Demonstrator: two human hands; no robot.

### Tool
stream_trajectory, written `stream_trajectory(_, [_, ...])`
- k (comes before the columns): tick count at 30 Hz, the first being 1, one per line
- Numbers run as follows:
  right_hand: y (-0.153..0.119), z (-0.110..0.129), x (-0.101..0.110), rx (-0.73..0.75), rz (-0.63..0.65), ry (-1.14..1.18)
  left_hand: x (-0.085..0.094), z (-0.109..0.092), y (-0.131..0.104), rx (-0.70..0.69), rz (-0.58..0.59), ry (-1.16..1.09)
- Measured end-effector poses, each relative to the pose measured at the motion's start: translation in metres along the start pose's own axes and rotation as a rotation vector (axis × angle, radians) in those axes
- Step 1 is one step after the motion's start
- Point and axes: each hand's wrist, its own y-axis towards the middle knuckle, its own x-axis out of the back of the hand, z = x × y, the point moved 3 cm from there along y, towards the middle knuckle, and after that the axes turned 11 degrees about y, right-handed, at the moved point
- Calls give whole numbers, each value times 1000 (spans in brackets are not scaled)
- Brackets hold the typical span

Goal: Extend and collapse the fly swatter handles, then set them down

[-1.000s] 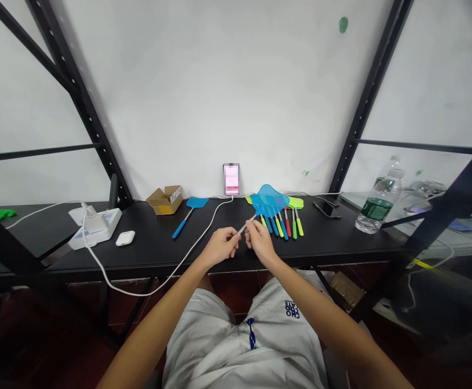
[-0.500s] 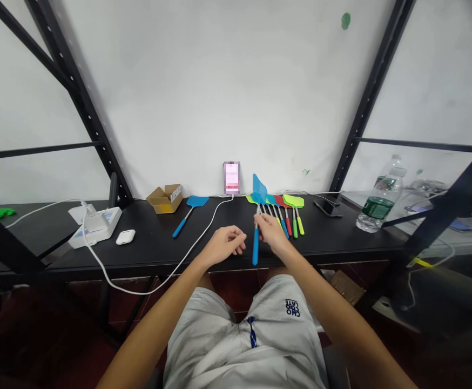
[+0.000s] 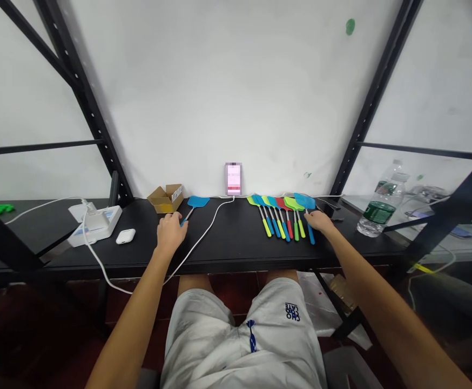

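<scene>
Blue swatter (image 3: 305, 201), at one o'clock beside the swatter row (image 3: 283, 203), was clasped by the right hand (image 3: 319, 220), best kept parallel; at eleven, a second swatter (image 3: 198, 201) was touched by the left hand (image 3: 172, 231), grip unclear.

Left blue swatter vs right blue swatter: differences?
Pose: the left swatter slants down-left; the right swatter slants slightly down-right.
Visibility: the left hand hides most of the left swatter's grip; the right swatter's grip shows below the right hand.
Shared: blue heads, blue grips, heads pointing toward the wall.
</scene>
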Motion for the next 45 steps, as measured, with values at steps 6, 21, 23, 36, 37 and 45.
stream_trajectory(6, [10, 7, -8, -55, 25, -127, -18, 4, 0, -35, 103, 79])
stream_trajectory(21, [7, -7, -5, -8, -51, 108, -18, 2, -2, -19, 123, 142])
stream_trajectory(23, [2, -12, -5, -11, -72, 184, -20, 2, -3, -1, 150, 169])
stream_trajectory(36, [-30, -19, -5, -44, -159, 167, -21, 0, -4, 52, 216, 160])
stream_trajectory(37, [-30, -18, -6, -40, -153, 143, -22, 0, -4, 57, 206, 153])
stream_trajectory(45, [-31, -14, -8, 8, -139, 31, -21, -1, -3, 102, 135, 118])
